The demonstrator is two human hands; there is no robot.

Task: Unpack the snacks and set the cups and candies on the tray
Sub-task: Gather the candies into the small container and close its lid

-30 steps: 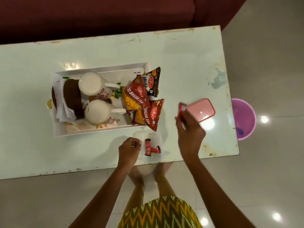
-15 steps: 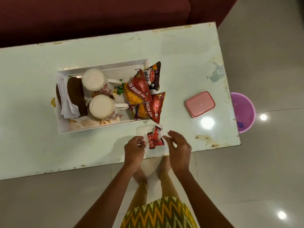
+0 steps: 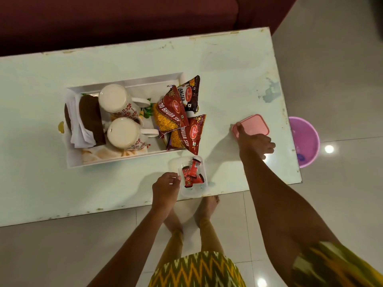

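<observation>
A white tray on the pale table holds two upturned floral cups, a brown item wrapped in white paper and three red snack packets. Just in front of the tray sits a clear plastic box with red wrapped candies inside. My left hand grips the box's left rim. My right hand reaches right and rests on the pink lid, thumb on its left corner.
The table's near edge runs just below the clear box, its right edge beside the lid. A purple bucket stands on the floor to the right. A dark red sofa lies behind the table. My bare feet show under the near edge.
My right hand set the pink lid down, came back to the clear box with candies, then moved right again onto the lid. My left hand stayed at the box.
</observation>
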